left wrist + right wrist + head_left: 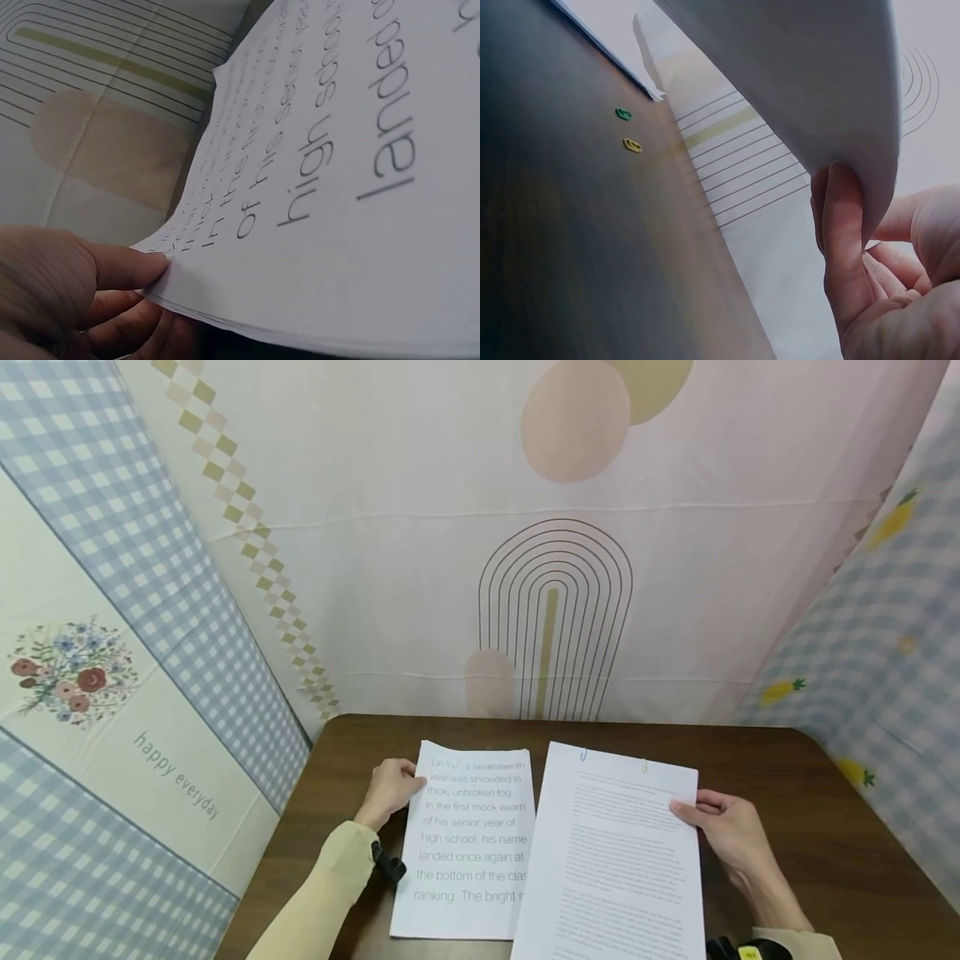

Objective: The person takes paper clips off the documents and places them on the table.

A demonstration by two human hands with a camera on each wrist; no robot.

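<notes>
My left hand (392,791) pinches the left edge of a stack of large-print sheets (465,918), thumb on top and fingers beneath. In the left wrist view several layers show at the stack's edge near the hand (90,292). With my right hand (731,831) I pinch the right edge of the small-print sheets (622,860), which the right wrist view shows lifted above the table. A blue paper clip (582,755) and a yellowish paper clip (643,767) sit on their top edge. These sheets overlap the right side of the large-print stack.
Below the raised sheets, a green paper clip (623,114) and a yellow paper clip (632,145) lie on the brown table (810,810). A printed cloth (405,610) hangs behind the table, with checked cloths (885,677) at the sides.
</notes>
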